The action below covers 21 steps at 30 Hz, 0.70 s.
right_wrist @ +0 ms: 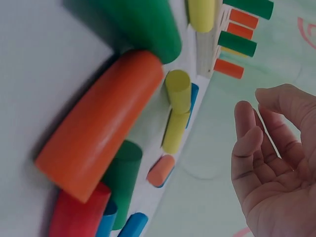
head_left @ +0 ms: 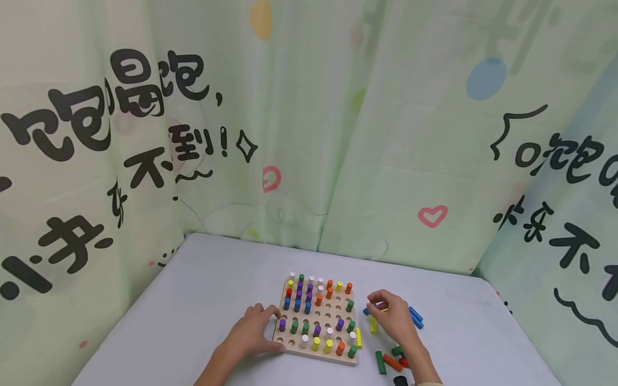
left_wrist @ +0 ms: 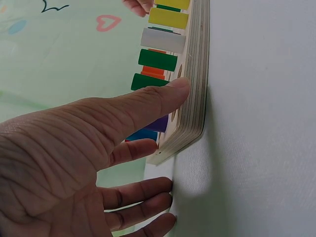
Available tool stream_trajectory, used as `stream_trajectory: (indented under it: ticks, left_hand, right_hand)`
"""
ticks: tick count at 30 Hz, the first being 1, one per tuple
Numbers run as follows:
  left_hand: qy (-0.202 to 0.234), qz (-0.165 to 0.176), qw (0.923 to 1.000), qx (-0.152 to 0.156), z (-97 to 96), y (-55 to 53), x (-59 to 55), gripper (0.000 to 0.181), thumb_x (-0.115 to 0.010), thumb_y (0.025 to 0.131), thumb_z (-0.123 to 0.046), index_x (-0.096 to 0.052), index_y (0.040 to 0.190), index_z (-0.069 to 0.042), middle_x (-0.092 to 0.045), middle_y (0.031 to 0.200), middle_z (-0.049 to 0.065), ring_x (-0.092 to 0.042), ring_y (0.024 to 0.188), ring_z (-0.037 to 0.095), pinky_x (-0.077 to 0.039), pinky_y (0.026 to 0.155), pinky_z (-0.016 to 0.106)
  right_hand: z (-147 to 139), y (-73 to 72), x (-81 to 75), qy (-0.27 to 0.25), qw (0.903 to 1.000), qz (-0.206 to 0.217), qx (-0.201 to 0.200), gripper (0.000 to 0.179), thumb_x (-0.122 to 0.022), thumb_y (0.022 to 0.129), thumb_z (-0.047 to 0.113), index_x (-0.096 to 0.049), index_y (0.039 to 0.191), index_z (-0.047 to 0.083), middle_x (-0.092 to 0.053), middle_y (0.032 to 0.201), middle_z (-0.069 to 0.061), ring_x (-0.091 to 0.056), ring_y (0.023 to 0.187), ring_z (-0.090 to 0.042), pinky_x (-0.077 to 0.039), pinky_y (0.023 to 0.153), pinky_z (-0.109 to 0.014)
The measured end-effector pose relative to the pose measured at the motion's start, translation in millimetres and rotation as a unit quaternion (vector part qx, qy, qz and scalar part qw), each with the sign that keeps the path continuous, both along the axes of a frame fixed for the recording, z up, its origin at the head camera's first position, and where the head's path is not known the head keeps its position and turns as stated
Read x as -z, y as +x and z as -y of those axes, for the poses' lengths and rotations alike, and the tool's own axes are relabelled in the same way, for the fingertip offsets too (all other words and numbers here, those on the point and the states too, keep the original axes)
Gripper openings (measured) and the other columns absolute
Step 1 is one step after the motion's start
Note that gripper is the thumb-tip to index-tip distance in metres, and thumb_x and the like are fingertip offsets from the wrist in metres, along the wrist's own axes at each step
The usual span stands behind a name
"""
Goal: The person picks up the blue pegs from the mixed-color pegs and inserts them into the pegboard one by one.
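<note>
A wooden pegboard (head_left: 318, 356) lies on the table, with coloured pegs upright in many of its holes and several holes bare. At its near left corner my left hand (head_left: 248, 332) grips it, thumb on the near edge and index finger at the left side; the other fingers spread beside the board in the left wrist view. To the board's right, my right hand (head_left: 392, 316) hovers over loose pegs, its fingers loosely bent. Nothing sits between thumb and fingers in the right wrist view. Close by lie a yellow peg (head_left: 374, 325) and blue pegs (head_left: 416, 317).
Nearer the front lie a green peg (head_left: 380, 363), an orange peg (head_left: 393, 363) and a red peg (head_left: 404, 363). Another yellow peg (head_left: 359, 338) is right beside the board. A black object (head_left: 400, 380) shows at the bottom edge. Printed curtains (head_left: 309, 214) surround the white table (head_left: 217, 268).
</note>
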<state>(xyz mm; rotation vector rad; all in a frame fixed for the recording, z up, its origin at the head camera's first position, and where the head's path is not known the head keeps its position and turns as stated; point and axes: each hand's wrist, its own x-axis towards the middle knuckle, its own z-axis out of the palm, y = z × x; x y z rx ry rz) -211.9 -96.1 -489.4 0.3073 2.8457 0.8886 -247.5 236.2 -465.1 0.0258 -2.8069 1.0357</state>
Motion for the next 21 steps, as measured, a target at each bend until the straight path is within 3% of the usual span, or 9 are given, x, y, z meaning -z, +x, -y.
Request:
stream_trajectory:
  ticks: [8, 21]
  left_hand:
    - [0.000, -0.002, 1.0000, 0.003, 0.3, -0.5, 0.1, 0.062, -0.094, 0.070, -0.039, -0.064, 0.119, -0.018, -0.056, 0.106, 0.009, -0.049, 0.096, 0.026, -0.053, 0.088, 0.055]
    - [-0.004, 0.004, 1.0000, 0.001, 0.1, -0.7, -0.3, 0.062, -0.094, 0.070, -0.039, -0.064, 0.119, -0.018, -0.056, 0.106, 0.010, -0.049, 0.096, 0.027, -0.052, 0.088, 0.055]
  right_hand:
    - [-9.7, -6.4, 7.7, 0.017, 0.9995, 0.023, 0.012, 0.020, -0.075, 0.091, 0.006, -0.070, 0.110, 0.002, -0.071, 0.101, -0.007, -0.055, 0.083, -0.019, -0.049, 0.069, -0.028]
    - [-16.3, -13.5, 14.3, 0.034, 0.9988, 0.036, -0.002, 0.024, -0.076, 0.089, 0.004, -0.069, 0.112, 0.000, -0.070, 0.105, -0.011, -0.054, 0.084, -0.022, -0.051, 0.075, -0.034]
